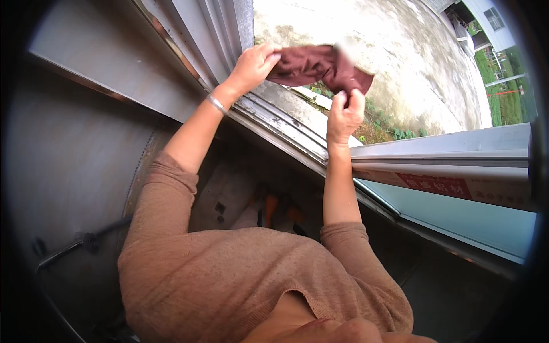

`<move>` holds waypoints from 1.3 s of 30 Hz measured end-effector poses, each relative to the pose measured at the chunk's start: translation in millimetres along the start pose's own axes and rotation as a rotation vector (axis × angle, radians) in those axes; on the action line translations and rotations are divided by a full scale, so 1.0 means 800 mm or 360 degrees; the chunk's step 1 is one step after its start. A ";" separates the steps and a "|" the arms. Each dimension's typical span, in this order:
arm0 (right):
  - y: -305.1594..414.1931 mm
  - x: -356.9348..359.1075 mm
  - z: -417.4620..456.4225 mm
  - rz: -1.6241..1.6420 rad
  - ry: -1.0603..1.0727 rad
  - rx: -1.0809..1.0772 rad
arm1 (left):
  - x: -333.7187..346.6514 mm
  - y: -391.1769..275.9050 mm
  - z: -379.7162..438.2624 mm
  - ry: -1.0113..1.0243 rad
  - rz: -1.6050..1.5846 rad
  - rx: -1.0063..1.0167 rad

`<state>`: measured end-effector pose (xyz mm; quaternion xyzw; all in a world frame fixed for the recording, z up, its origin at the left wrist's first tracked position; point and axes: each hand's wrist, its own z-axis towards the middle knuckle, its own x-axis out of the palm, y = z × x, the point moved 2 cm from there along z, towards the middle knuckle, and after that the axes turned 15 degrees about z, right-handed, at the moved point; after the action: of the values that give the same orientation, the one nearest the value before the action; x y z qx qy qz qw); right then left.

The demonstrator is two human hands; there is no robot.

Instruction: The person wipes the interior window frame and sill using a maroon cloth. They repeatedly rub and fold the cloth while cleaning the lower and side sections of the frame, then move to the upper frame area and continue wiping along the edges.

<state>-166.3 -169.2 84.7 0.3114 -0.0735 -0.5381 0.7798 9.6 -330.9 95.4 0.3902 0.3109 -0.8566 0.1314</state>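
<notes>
A crumpled maroon cloth [306, 65] is stretched between my two hands in the open window, over the sill [283, 118]. My left hand [257, 64] pinches its left end between thumb and fingers; a metal bracelet [218, 105] circles that wrist. Lower down and to the right, my right hand [346, 113] grips the cloth's lower edge near its right end. That right end hangs free past my fingers. What kind of fabric item it is, I cannot tell.
A sliding window sash [441, 150] with a label bearing writing stands at the right. Beyond the opening lie pale concrete ground [411, 77] and low green plants [401, 130]. On my left are a grey panel [77, 141] and a dark metal bar [64, 254].
</notes>
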 end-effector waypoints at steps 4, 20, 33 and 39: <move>-0.008 -0.014 -0.076 -0.0547 0.0974 0.0196 | 0.015 0.014 -0.087 0.0721 0.0705 0.0357; -0.015 0.013 -0.171 -0.0424 0.1888 0.1127 | 0.077 -0.009 -0.175 0.1036 0.0145 -0.0194; -0.046 0.079 0.042 0.2079 -0.0619 0.1441 | 0.051 -0.030 0.045 -0.0174 -0.2284 -0.1211; -0.005 0.043 0.017 0.1446 -0.0207 0.1079 | -0.005 -0.044 0.040 -0.0466 -0.2295 -0.1011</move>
<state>-161.6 -205.8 85.8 0.4476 -0.4164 -0.1132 0.7832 -22.8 -324.0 129.7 -0.0793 0.6952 -0.6434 -0.3104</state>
